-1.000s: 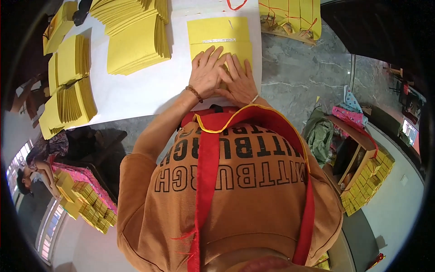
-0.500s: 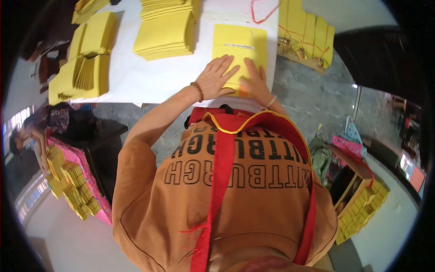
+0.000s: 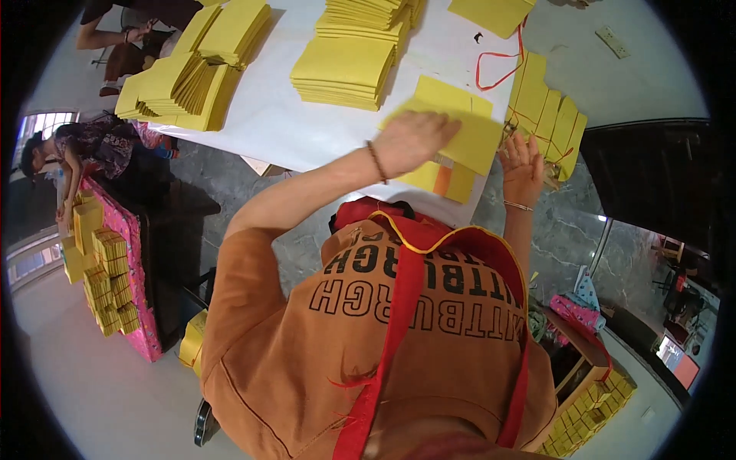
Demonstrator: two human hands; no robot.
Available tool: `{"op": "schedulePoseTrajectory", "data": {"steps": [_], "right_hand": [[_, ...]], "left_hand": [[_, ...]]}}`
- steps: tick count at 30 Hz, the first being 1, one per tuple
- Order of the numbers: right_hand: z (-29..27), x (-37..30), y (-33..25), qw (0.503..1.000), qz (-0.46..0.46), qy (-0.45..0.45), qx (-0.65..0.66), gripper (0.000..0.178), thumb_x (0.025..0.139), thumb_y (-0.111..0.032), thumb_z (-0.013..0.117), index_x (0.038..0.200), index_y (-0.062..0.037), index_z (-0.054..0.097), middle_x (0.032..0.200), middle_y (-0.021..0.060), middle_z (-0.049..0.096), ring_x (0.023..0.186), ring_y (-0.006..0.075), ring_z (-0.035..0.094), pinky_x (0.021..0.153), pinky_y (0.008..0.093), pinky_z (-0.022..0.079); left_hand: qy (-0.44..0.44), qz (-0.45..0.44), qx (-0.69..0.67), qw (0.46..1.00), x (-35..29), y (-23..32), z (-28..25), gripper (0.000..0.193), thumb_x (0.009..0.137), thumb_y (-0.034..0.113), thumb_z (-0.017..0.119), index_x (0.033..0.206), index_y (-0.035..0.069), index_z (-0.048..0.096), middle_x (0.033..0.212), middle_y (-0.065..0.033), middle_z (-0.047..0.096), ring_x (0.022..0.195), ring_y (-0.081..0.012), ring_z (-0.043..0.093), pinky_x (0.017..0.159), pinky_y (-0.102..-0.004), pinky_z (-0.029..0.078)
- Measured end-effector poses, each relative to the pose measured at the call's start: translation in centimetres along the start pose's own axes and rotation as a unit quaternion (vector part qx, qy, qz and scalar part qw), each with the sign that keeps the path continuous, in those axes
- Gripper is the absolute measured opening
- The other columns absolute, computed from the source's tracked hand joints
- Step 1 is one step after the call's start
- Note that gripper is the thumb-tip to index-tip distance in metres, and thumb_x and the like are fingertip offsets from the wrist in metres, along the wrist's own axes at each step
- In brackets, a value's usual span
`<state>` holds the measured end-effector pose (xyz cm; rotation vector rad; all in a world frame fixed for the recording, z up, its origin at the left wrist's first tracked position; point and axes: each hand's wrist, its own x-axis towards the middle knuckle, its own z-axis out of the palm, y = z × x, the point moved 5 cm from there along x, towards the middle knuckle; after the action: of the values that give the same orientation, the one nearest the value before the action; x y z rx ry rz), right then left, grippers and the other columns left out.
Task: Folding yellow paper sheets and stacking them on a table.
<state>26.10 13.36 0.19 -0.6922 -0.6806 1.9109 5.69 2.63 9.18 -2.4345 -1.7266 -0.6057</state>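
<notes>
On the white table [image 3: 284, 138], near its front right corner, lies a piece of yellow paper [image 3: 441, 182] with an orange band and a pale strip. Over it sits another yellow paper sheet [image 3: 477, 147], its far edge smeared by motion. My left hand [image 3: 418, 142], with a beaded bracelet, bends its fingers over this upper sheet and seems to grip it; the thumb is hidden. Past the table's right edge, my right hand [image 3: 523, 170] is raised with fingers apart and palm showing, holding nothing.
Stacks of folded yellow paper [image 3: 341, 73] stand farther back, with more stacks [image 3: 180, 88] on the left. A red cord [image 3: 498, 73] lies at the right edge. Tied yellow bundles [image 3: 544, 115] are beyond it. Another person [image 3: 84, 157] works at a pink-covered table [image 3: 138, 268].
Both hands were flat on the yellow paper. My left hand has moved over the shifted upper sheet, baring the banded piece; my right hand has lifted off to the right. The view has swung.
</notes>
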Motion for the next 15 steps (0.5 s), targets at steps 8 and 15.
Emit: {"op": "schedulePoseTrajectory", "data": {"steps": [8,15], "right_hand": [[7.5,2.1,5.5,0.971,0.09,-0.078,-0.209,0.046,0.09,-0.034,0.048,0.129,-0.0098,0.042,0.119,0.008,0.053,0.104,0.0186,0.053,0.083,0.03,0.042],[15.5,6.3,11.4,0.918,0.031,-0.136,-0.371,0.035,0.086,-0.025,0.055,0.119,-0.0112,0.055,0.117,0.009,0.051,0.094,0.0161,0.055,0.078,0.0287,0.045]], "left_hand": [[0.062,-0.043,0.163,0.984,-5.0,-15.9,-5.1,0.046,0.073,0.005,0.053,0.119,0.011,0.051,0.112,-0.007,0.058,0.103,-0.0236,0.055,0.085,-0.0356,0.043],[-0.062,-0.087,0.152,0.983,-5.3,-18.7,-1.9,0.048,0.075,0.012,0.058,0.121,0.014,0.049,0.114,-0.0065,0.056,0.106,-0.0241,0.052,0.088,-0.0366,0.041]]}}
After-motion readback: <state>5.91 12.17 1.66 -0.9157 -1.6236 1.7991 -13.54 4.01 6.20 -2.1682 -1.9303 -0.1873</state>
